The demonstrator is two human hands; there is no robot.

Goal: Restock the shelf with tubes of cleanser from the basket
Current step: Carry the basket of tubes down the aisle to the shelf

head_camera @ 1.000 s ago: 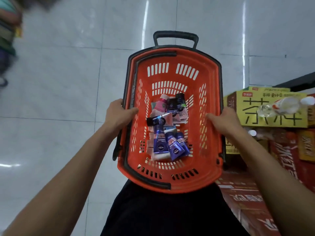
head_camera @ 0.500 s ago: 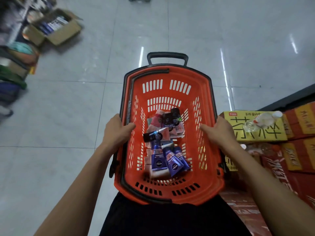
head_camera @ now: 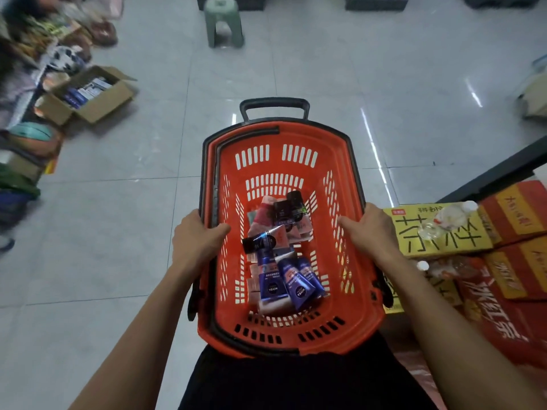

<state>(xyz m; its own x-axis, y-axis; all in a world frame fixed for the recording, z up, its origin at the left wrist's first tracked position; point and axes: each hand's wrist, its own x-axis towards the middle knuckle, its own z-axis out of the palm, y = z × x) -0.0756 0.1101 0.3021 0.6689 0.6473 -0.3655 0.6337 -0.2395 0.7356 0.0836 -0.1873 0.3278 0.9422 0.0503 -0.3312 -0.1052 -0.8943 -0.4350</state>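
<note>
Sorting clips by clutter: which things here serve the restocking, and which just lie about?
Job: orange basket; tubes inside it; left hand and right hand, each gripping a side rim.

Lying about: cardboard box; green stool; yellow carton; red cartons.

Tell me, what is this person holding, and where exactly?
The orange basket, gripped by its side rims: left hand on the left rim, right hand on the right. The tubes of cleanser lie inside, untouched.

Glossy grey tiled floor, green stool, cartons.
</note>
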